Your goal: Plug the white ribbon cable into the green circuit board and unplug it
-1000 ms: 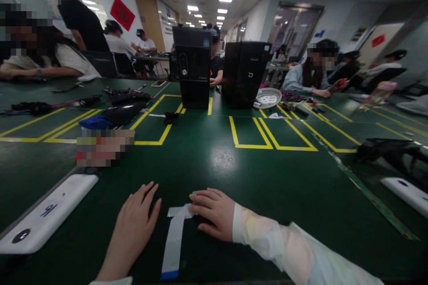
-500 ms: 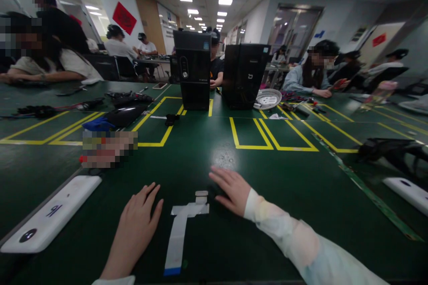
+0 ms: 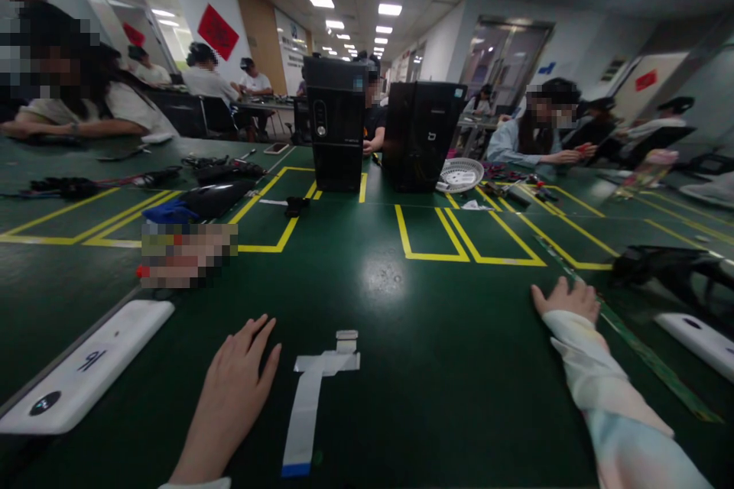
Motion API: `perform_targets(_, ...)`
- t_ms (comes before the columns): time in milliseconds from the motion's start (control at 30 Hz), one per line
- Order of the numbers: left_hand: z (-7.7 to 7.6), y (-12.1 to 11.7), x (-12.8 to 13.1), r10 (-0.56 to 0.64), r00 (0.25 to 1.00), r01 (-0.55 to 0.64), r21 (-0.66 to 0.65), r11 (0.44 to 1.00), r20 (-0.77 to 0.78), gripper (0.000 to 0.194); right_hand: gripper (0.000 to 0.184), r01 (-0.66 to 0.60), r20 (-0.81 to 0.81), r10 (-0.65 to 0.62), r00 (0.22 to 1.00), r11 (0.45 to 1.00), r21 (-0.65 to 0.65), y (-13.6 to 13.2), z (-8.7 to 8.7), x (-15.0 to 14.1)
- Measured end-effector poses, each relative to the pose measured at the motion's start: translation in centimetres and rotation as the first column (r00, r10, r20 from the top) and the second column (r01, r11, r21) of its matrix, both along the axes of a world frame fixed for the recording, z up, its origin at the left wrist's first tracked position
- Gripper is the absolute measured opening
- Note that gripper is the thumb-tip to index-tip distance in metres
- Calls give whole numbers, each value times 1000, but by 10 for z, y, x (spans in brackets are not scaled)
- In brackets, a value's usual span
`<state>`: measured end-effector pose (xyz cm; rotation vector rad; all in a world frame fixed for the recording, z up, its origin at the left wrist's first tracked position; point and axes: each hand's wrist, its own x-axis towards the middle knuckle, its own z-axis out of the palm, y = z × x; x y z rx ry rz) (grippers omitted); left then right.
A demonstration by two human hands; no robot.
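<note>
A white flat ribbon cable (image 3: 303, 412) lies on the green table top, bent at a right angle, with a blue end towards me and a small connector at its far end. Left of it my left hand (image 3: 238, 374) rests flat, fingers stretched and spread, holding nothing and apart from the cable. Well to the right, my right hand (image 3: 569, 299) lies palm down beside a worn green strip (image 3: 647, 351) on the table. Its fingers are apart, and no object shows in them.
Two black computer towers (image 3: 336, 126) stand at the back. White devices (image 3: 86, 367) lie at left and right. A white basket (image 3: 459, 174), dark cables (image 3: 63, 187) and yellow tape outlines (image 3: 436, 257) are farther off. Several people sit around.
My right hand has moved far to the right, away from the ribbon cable. My left hand and the cable have stayed in place. The view has tilted slightly.
</note>
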<state>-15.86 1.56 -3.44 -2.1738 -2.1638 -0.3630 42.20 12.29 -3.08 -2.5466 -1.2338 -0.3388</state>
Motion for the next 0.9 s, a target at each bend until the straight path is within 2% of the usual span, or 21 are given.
perform_targets(200, -3, 0, -1, 5, 1000, -4, -7, 1000, 13, 64, 71, 104, -20, -105, 994, 993, -63, -11, 4, 12)
perform_targets(400, -3, 0, -2, -1, 1000, 1, -3, 1000, 9, 63, 76, 107, -57, -118, 991, 981, -162, -11, 10, 22)
perform_targets(667, -1, -1, 1, -10, 1000, 10, 29, 1000, 5, 62, 75, -3, -94, -23, 995, 964, -267, -20, 16, 30)
perform_targets(900, -1, -1, 1, 9, 1000, -9, 1, 1000, -6, 64, 69, -184, -54, 176, 983, 950, -253, -42, -2, 24)
